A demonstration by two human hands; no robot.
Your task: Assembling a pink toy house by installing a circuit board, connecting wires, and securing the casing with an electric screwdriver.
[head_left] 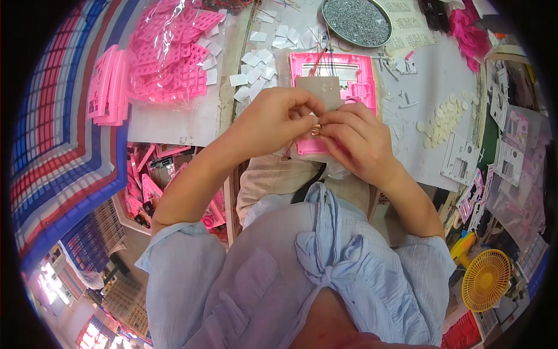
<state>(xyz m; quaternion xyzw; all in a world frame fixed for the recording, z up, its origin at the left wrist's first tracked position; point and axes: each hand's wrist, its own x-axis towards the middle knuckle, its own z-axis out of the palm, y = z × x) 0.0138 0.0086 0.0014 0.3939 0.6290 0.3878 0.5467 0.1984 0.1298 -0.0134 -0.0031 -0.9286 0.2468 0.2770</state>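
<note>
My left hand [283, 119] and my right hand [359, 136] meet over a pink plastic housing [364, 65]. Fingertips of both pinch a small shiny copper-coloured part [317, 129], mostly covered, so its kind cannot be made out. Just beyond the fingers, a grey-brown rectangular board [318, 88] lies over the housing. Thin red and dark wires [318, 61] rise from behind that board. The near edge of the housing shows beneath my hands.
A round metal tray of screws [357, 22] stands at the back. White square pieces [256, 71] lie left of the housing, beside a clear bag of pink parts [168, 64]. On the right are white discs [444, 119] and a white panel [460, 158]. A yellow fan [486, 280] stands lower right.
</note>
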